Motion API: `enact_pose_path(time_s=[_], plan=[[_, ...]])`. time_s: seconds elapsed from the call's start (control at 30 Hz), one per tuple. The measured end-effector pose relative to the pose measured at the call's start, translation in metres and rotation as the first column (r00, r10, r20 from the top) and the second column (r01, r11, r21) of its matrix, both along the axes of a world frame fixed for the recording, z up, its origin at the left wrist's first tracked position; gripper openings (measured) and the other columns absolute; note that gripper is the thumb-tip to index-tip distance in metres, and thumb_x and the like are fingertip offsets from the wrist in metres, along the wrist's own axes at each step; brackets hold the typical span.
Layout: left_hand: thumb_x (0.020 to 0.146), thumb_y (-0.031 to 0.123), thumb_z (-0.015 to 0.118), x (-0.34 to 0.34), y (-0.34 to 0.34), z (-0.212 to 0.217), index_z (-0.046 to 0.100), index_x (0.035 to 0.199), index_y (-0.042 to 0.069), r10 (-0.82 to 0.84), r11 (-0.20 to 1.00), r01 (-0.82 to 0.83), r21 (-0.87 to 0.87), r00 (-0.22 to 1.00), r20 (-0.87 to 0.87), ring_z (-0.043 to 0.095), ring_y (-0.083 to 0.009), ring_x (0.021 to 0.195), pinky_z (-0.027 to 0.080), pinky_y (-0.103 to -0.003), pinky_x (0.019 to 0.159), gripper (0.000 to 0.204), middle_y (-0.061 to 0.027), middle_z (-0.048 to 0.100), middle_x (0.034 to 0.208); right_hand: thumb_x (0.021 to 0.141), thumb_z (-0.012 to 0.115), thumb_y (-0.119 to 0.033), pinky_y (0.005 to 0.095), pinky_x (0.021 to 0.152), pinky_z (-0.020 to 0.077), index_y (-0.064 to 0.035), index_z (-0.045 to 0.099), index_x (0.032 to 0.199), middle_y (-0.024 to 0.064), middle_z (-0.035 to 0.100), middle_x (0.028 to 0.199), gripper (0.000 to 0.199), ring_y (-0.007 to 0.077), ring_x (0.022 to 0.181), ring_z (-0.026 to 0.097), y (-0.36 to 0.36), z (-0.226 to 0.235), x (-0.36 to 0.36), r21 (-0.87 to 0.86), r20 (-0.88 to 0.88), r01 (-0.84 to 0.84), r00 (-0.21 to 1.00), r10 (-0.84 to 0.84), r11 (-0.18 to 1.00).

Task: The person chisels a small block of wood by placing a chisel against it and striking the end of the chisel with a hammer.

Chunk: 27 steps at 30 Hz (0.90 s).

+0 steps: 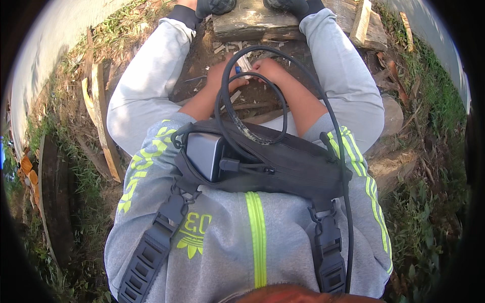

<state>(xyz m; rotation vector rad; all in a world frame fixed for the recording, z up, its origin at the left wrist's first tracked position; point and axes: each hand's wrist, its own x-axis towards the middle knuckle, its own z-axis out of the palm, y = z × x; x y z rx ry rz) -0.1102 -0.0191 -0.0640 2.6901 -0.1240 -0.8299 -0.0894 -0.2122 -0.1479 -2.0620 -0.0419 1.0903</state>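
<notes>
Between my knees, both hands are close together around a pale piece of split wood (244, 61). My left hand (220, 74) is closed at its left side. A small blue thing (238, 69) shows by the fingers of that hand, too small to name. My right hand (269, 70) is closed, with its fingertips against the wood from the right. A black cable (283, 101) loops in front of both hands and hides parts of them. Pale wood chips (219, 49) lie scattered on the dirt around the hands.
A weathered log (255, 25) lies just beyond my hands, between my feet. A split stick (360, 22) rests at its right. Long wood strips (103, 126) lie on the left. A black pouch (298, 161) with a grey device (203, 155) crosses my chest. Grass (442, 96) grows on the right.
</notes>
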Motion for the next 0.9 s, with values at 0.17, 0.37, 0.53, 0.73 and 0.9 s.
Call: enact_pose_path(time_s=[0.17,0.37,0.53,0.73,0.9], plan=[[0.072,0.035,0.088,0.012,-0.005,-0.001,0.018,0.164,0.002,-0.060,0.996,0.051,-0.066,0.989,-0.134,0.071,-0.0427,0.110,0.057,-0.047,0.095,0.121,-0.0281,0.071,0.119,0.098,0.068,-0.026,0.0364,0.072,0.0600,-0.0007,0.075,0.101,0.0141,0.077,0.092,0.027,0.0224,0.078,0.075,-0.008,0.002,-0.001,0.051,-0.022,-0.002,1.000,0.003,0.999],[0.070,0.028,0.090,0.010,0.006,0.000,0.020,0.163,0.003,-0.041,0.987,0.024,-0.158,0.994,-0.099,0.070,-0.0418,0.110,0.056,-0.047,0.096,0.118,-0.0258,0.071,0.118,0.093,0.059,-0.022,0.0508,0.094,0.0558,-0.0045,0.076,0.104,0.0229,0.074,0.106,0.027,0.0428,0.104,0.071,0.003,0.089,-0.001,-0.278,0.226,-0.137,0.953,0.203,0.951],[0.068,0.026,0.092,0.018,0.014,0.018,0.028,0.159,0.002,-0.098,0.946,0.070,-0.317,0.992,-0.073,0.069,-0.0408,0.111,0.055,-0.046,0.097,0.114,-0.0226,0.069,0.117,0.099,0.057,-0.026,0.0490,0.089,0.0550,-0.0052,0.075,0.104,0.0193,0.075,0.103,0.027,0.0390,0.098,0.072,-0.024,0.089,0.005,-0.264,0.219,-0.253,0.924,0.314,0.931],[0.064,0.027,0.095,0.006,-0.001,0.103,0.040,0.150,0.004,-0.145,0.928,0.255,-0.272,0.920,0.365,0.066,-0.0403,0.117,0.056,-0.046,0.096,0.104,-0.0224,0.059,0.135,0.097,0.061,-0.027,0.0485,0.081,0.0527,-0.0028,0.070,0.103,0.0188,0.072,0.093,0.027,0.0388,0.089,0.070,-0.042,0.195,-0.010,-0.172,0.282,-0.101,0.948,0.147,0.980],[0.062,0.025,0.094,0.006,-0.008,0.131,0.043,0.147,0.005,-0.203,0.917,0.289,-0.274,0.931,0.303,0.064,-0.0391,0.120,0.057,-0.045,0.096,0.101,-0.0181,0.057,0.140,0.094,0.065,-0.021,0.0474,0.076,0.0530,-0.0016,0.066,0.103,0.0212,0.071,0.091,0.021,0.0409,0.086,0.069,-0.039,0.199,-0.036,-0.143,0.405,-0.050,0.909,0.104,0.988]])
